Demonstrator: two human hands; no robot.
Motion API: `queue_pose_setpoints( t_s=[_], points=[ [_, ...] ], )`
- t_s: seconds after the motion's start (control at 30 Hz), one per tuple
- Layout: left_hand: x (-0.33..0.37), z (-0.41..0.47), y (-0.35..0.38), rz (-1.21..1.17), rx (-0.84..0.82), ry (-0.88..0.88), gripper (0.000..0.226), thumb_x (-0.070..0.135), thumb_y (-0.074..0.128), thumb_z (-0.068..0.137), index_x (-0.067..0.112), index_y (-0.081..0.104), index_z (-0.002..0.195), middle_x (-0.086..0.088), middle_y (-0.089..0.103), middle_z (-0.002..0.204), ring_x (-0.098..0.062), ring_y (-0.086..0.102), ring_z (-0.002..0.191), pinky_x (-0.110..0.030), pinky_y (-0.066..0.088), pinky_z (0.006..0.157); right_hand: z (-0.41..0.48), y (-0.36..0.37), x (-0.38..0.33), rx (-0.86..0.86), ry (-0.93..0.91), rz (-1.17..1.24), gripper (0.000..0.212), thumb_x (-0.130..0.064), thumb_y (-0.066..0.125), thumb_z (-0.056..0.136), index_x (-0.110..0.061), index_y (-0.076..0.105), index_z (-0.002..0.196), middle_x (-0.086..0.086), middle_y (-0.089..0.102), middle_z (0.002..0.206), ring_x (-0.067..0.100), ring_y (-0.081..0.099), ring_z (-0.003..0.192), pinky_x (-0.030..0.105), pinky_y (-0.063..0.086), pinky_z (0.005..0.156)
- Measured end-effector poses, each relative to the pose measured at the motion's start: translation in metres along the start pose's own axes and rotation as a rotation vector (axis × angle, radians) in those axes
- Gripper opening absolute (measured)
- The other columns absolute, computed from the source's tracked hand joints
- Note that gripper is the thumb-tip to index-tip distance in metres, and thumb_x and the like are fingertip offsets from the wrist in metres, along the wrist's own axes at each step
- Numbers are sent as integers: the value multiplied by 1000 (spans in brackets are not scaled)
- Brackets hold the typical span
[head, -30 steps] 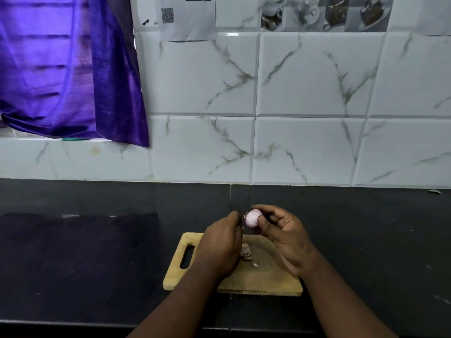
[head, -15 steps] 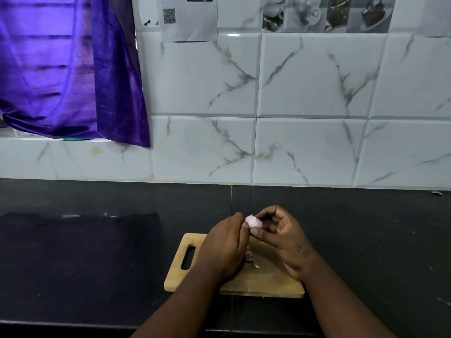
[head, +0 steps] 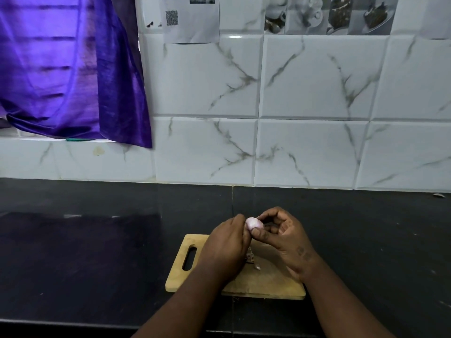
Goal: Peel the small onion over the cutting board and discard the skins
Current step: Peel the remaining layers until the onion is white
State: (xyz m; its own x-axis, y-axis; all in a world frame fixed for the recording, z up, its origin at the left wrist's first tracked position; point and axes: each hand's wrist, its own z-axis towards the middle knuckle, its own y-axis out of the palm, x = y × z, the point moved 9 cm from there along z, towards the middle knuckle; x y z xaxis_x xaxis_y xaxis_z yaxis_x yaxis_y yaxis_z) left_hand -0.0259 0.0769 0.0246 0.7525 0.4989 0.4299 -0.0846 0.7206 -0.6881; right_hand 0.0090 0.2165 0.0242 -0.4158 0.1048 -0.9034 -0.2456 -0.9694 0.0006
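Just below frame centre, we pinch the small onion (head: 254, 223) between right hand (head: 285, 240) thumb and fingers above the cutting board (head: 268, 284), our curled left hand (head: 225, 250) touching its left end, nearest any remaining skin.

The small onion (head: 253, 223) is pale pink-white. The cutting board (head: 266, 284) is light tan wood, with brownish skins (head: 251, 259) on it. The worktop (head: 97, 252) is black. The wall tiles (head: 317, 93) are white with grey-brown marble veins. The curtain (head: 61, 69) is shiny purple.
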Motion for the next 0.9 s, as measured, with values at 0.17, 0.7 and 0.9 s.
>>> queue_pose_setpoints(
  t_s=[0.17,0.7,0.9],
  points=[
    [-1,0,-4,-38,15,-44,20,36,39,109,28,48,93,11,52,80,-8,50,72,-19,30,58,-1,3,2,-12,32,89,37,-16,88,71,-3,70,102,19,76,105,33,73,103,35,63,85],
    [-23,2,-10,-149,99,-210,24,25,40,105,20,56,87,3,61,77,-16,56,70,-37,45,60,-2,17,11,-133,234,518,34,-9,62,89,3,69,120,21,76,110,26,76,91,31,66,76],
    [-24,2,-13,-66,107,-254,28,27,41,104,23,56,81,2,59,72,-16,56,66,-38,40,56,2,8,14,-41,263,594,35,-10,55,90,6,69,117,28,72,105,28,75,81,28,65,67]
  ],
)
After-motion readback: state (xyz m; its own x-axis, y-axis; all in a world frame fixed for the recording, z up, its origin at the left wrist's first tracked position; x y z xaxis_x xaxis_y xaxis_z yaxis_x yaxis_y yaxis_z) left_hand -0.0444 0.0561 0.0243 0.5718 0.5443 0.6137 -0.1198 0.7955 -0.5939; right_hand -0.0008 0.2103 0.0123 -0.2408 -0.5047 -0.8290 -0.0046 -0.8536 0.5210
